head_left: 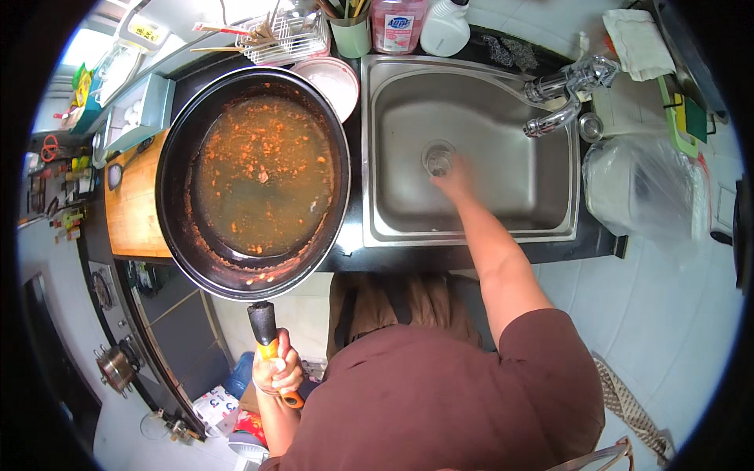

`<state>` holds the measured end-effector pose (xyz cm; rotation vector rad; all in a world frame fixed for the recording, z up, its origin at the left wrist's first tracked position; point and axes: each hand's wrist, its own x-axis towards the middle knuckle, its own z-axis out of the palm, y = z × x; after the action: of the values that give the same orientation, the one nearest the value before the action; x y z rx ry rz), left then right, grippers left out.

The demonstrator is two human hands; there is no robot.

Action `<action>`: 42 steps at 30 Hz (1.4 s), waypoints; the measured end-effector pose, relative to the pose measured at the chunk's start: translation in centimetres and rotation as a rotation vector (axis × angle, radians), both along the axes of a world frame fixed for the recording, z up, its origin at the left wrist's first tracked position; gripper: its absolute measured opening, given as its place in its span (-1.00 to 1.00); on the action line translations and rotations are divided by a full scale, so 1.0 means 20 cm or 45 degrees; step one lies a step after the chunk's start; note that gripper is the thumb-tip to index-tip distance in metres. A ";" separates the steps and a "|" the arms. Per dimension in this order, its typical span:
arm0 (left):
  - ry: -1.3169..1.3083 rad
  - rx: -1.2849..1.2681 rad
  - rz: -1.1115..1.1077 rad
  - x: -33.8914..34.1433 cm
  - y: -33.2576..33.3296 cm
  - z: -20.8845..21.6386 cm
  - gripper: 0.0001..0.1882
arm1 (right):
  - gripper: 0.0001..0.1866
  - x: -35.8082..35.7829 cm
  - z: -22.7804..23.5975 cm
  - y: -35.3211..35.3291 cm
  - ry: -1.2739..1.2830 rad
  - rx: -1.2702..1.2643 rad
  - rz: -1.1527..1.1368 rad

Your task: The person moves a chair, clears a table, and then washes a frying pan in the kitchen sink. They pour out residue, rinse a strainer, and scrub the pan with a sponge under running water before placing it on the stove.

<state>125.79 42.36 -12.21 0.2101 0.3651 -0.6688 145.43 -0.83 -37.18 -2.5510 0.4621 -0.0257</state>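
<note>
My left hand (278, 367) is wrapped round the orange and black handle (268, 339) of a large black frying pan (174, 188). Cloudy brownish water (267, 196) with many orange food bits lies in the pan, and more bits cling to its inner wall. The pan is held over the counter's left part, beside the sink. My right hand (453, 179) reaches down into the steel sink (510, 188), its fingers closed at the edge of the drain strainer (437, 159). The fingertips are partly hidden, and the strainer looks slightly blurred.
A chrome faucet (561, 98) stands at the sink's right rear. Behind the sink are a pink soap bottle (395, 27) and a white bottle (446, 30). A pale bowl (334, 82) sits behind the pan, a wooden cutting board (129, 208) left of it. A plastic-wrapped container (640, 184) stands right.
</note>
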 end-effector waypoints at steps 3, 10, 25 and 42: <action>0.021 -0.117 0.055 -0.03 -0.08 -0.02 -0.78 | -0.16 -0.01 -0.09 -0.08 -0.058 -0.060 0.101; 0.008 -0.190 0.252 -0.12 -0.20 -0.06 -0.80 | -0.13 0.00 -0.18 -0.24 0.064 -0.177 0.132; -0.154 -0.004 0.650 -0.24 -0.02 -0.10 -0.80 | -0.14 -0.14 -0.15 -0.28 0.005 0.050 0.078; -0.040 -0.053 0.636 -0.29 0.02 -0.25 -0.83 | -0.31 0.35 0.50 1.34 0.058 0.641 1.765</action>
<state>120.07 42.71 -17.18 0.0832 0.3556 -0.1800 152.43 25.90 -27.16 -1.8726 -1.1621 0.5597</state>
